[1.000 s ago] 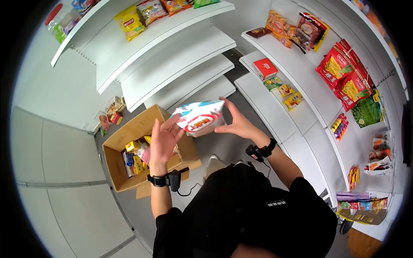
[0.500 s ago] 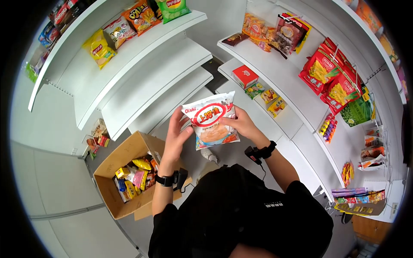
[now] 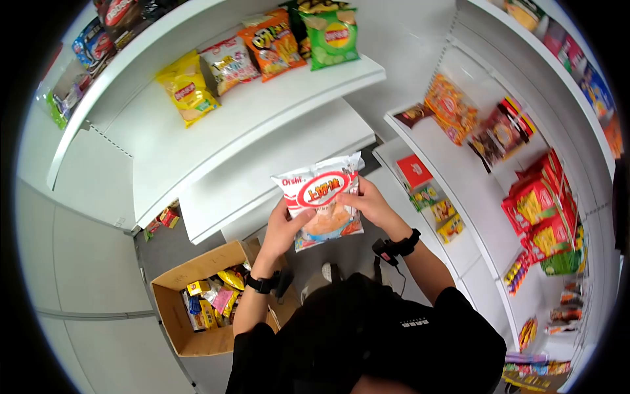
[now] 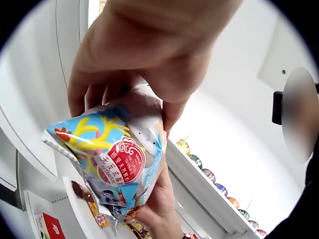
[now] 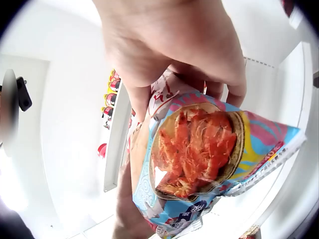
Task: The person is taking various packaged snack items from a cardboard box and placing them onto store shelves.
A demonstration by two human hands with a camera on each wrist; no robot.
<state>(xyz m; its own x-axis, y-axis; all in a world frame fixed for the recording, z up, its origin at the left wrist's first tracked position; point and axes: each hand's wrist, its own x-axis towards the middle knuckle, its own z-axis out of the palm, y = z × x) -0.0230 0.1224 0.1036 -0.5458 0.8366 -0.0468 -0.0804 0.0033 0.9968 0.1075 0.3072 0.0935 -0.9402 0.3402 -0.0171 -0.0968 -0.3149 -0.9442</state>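
Observation:
An Oishi snack bag (image 3: 325, 220), white at the top with a red oval logo, is held upright in front of the torso. The left hand (image 3: 283, 231) grips its left side, thumb across the front; the right hand (image 3: 375, 202) grips the right side the same way. In the left wrist view, the left hand (image 4: 149, 55) curls its fingers round the bag (image 4: 104, 154), whose blue printed part shows. The right wrist view has the right hand (image 5: 174, 45) holding the bag (image 5: 197, 154) beside a picture of red shrimp.
A cardboard box (image 3: 197, 269) of mixed snack packets stands on the floor at lower left. Chip bags, a green one (image 3: 331, 38) among them, stand on the upper shelf (image 3: 230, 125). Right-hand shelves hold a red box (image 3: 414, 172), small packets and hanging red bags (image 3: 538, 207).
The bag has turned from tilted to upright, its front facing the head camera, and both hands have closed on its sides. The view has shifted, showing more of the upper chip shelf.

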